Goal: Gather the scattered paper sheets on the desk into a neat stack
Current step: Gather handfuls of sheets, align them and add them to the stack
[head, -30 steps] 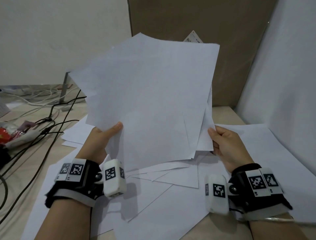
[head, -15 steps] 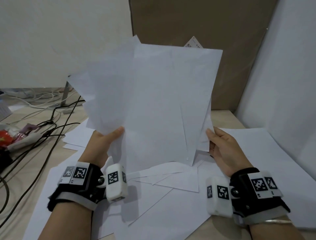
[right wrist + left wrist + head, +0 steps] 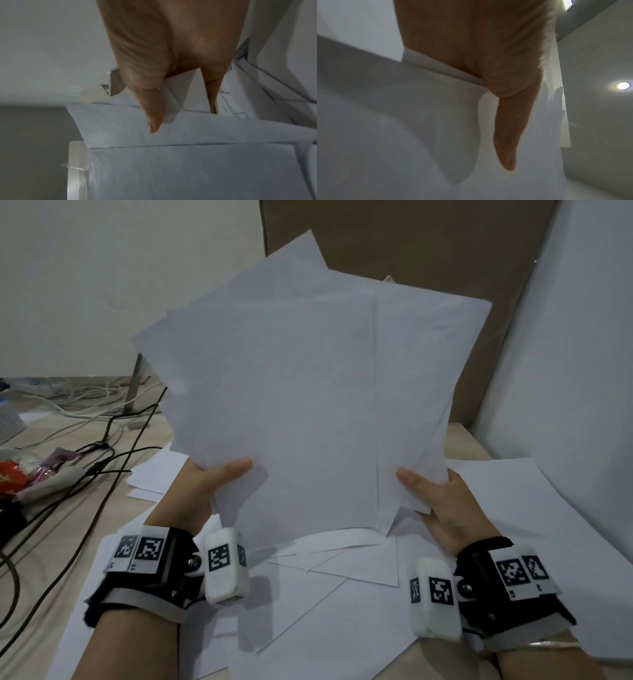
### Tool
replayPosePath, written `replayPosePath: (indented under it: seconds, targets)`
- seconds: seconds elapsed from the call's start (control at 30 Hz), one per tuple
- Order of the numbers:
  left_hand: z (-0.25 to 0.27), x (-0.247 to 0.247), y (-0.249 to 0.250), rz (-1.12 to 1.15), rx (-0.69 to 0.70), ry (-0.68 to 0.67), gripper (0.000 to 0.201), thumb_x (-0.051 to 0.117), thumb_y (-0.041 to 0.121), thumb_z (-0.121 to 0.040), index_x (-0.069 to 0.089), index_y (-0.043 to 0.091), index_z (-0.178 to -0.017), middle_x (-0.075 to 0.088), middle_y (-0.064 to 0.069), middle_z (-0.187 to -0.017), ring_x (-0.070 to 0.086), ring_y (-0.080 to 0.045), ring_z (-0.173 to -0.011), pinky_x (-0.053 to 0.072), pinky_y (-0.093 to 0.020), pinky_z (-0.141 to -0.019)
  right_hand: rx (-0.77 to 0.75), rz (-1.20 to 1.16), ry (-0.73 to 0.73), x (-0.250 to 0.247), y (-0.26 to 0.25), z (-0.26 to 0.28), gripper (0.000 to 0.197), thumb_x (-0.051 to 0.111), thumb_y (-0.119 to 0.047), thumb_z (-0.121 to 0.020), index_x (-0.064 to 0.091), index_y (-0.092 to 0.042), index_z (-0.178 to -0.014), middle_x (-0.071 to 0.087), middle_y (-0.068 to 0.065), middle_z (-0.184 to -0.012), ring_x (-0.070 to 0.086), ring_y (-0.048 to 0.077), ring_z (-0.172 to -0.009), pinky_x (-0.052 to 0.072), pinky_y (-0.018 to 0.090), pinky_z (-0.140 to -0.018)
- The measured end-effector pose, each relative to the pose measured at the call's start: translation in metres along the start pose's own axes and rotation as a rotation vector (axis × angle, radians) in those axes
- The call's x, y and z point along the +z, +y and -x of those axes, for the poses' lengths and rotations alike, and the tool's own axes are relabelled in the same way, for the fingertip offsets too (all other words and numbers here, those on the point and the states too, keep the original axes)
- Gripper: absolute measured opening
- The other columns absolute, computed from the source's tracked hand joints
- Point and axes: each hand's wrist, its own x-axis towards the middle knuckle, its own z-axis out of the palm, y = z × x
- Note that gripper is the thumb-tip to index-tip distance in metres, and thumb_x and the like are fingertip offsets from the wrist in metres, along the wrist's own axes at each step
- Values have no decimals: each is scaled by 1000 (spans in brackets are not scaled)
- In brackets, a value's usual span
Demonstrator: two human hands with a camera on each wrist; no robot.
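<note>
I hold a fanned, uneven bunch of white paper sheets (image 3: pixel 301 392) upright above the desk. My left hand (image 3: pixel 212 481) pinches its lower left edge, thumb on the near face. My right hand (image 3: pixel 435 494) pinches the lower right edge the same way. The corners of the sheets stick out at different angles. In the left wrist view my thumb (image 3: pixel 508 135) lies flat on the paper (image 3: pixel 402 121). In the right wrist view my thumb (image 3: pixel 152 108) presses on the overlapping sheets (image 3: pixel 188 162). More loose sheets (image 3: pixel 325 604) lie overlapped on the desk below my wrists.
Black and white cables (image 3: pixel 96 460) trail over the wooden desk (image 3: pixel 41 559) at the left, beside a red packet (image 3: pixel 12 477). A brown board (image 3: pixel 411 251) stands at the back, a white panel (image 3: pixel 575 354) at the right. A large sheet (image 3: pixel 534 525) lies at the right.
The bunch has swung more upright and square to me and sits lower in my hands. My right thumb has moved onto its near face. Both hands have come closer together.
</note>
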Motion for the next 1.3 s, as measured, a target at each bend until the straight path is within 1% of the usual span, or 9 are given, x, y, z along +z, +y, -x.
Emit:
replayPosePath:
  seconds: [0.13,0.3,0.37,0.5,0.6,0.83,0.93,1.07,1.3]
  targets:
    - [1,3,1,21,7,-4,72,95,44,-27,76,19,-92,75,-3,-94,73,-19,-84,58,-28,-66,-17,-33,-6,0,-1,1,79,93,-51,-28,72,-17,-96,75,5,-100,72,19,-91,59,32,-72]
    - [3,8,3,2,47,3,67,92,38,-39,70,17,-99,75,-5,-97,73,-20,-86,57,-28,-65,-70,-32,6,-1,-5,2,63,91,-55,-25,79,-23,-78,76,2,-91,72,13,-82,58,25,-66]
    - [4,8,4,13,49,-11,50,88,29,-51,72,17,-97,75,-5,-97,72,-20,-87,57,-28,-68,-85,-73,-6,-2,-5,2,60,92,-51,-29,79,-21,-80,76,3,-93,72,14,-85,59,26,-70]
    - [3,9,2,-10,15,-37,70,94,36,-41,71,15,-104,73,-10,-105,71,-24,-94,57,-29,-71,-60,-50,-52,-1,-2,0,66,91,-53,-38,76,-19,-93,73,8,-106,68,24,-102,56,34,-88]
    - [3,11,2,0,16,-29,48,84,15,-63,67,12,-108,73,-11,-106,71,-25,-95,57,-29,-71,-31,-31,-2,-3,-2,0,81,85,-65,-43,70,-18,-108,70,7,-116,63,26,-113,48,46,-100]
    - [4,13,-4,-67,-51,36,76,92,42,-40,68,14,-106,74,-5,-105,71,-20,-95,57,-26,-70,50,12,74,8,-9,6,58,54,-61,-73,64,-25,-118,69,-4,-117,64,20,-112,50,45,-97]
    - [-1,14,-11,-124,-157,122,43,82,30,-66,68,11,-102,74,-7,-102,69,-28,-99,57,-38,-83,92,47,108,9,-8,5,46,47,-57,-87,62,-29,-120,68,-11,-119,62,13,-113,51,42,-94]
    - [-5,11,-17,-226,-240,220,23,64,10,-89,65,3,-110,69,-16,-109,64,-34,-106,46,-49,-100,175,131,103,-11,1,-4,93,67,-80,-55,53,-33,-133,57,-13,-135,47,16,-131,34,55,-109]
    - [-9,-6,-26,-282,-588,173,33,58,5,-92,56,-5,-124,61,-25,-123,56,-42,-116,40,-54,-105,249,395,59,-13,-2,-2,26,46,-17,-100,66,-13,-116,73,2,-106,67,20,-101,49,38,-96]
